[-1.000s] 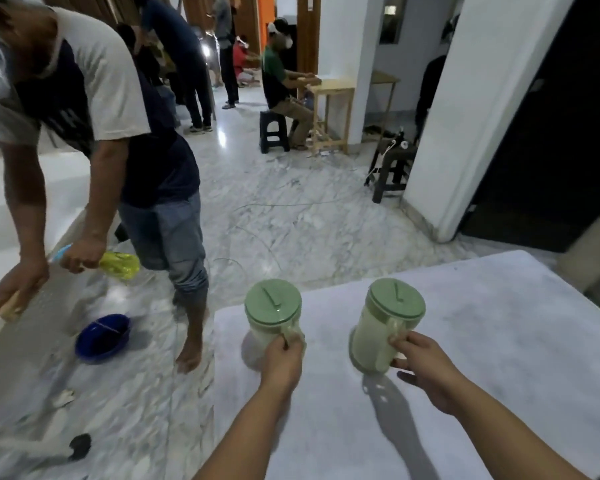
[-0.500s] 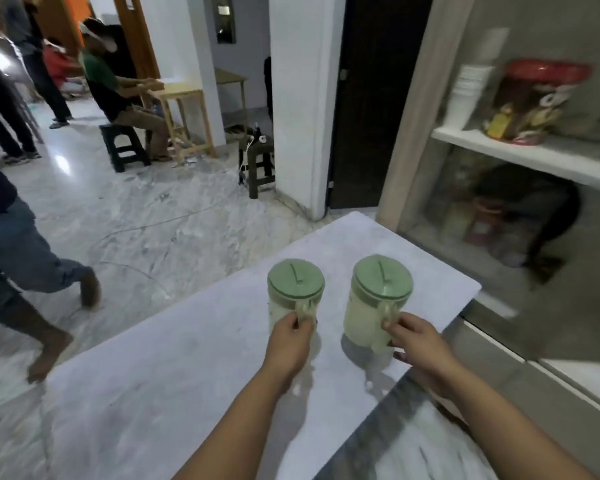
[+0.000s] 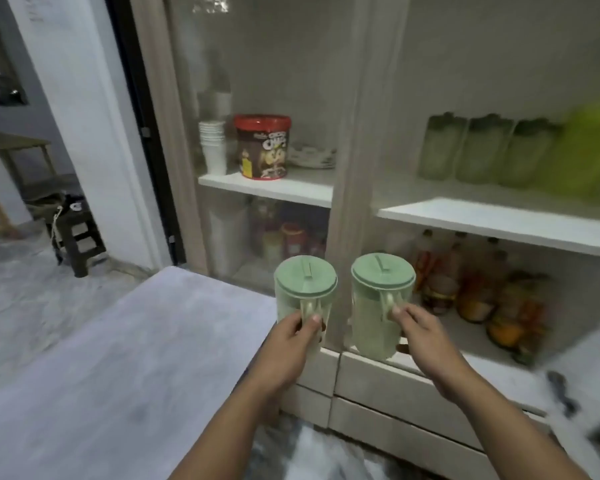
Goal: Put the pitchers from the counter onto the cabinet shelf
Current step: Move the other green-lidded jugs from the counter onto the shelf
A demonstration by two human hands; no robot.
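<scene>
Both hands grip green-lidded pitchers by their handles in the lower middle of the frame, held in the air in front of the cabinet (image 3: 347, 140). The left hand (image 3: 288, 344) closes around the handle of the left pitcher (image 3: 303, 292); the right hand (image 3: 423, 334) closes around the handle of the right pitcher (image 3: 378, 306). The counter (image 3: 118, 358) fills the lower left. On the shelf (image 3: 499, 220) at right stand three more pitchers (image 3: 478, 147), blurred.
</scene>
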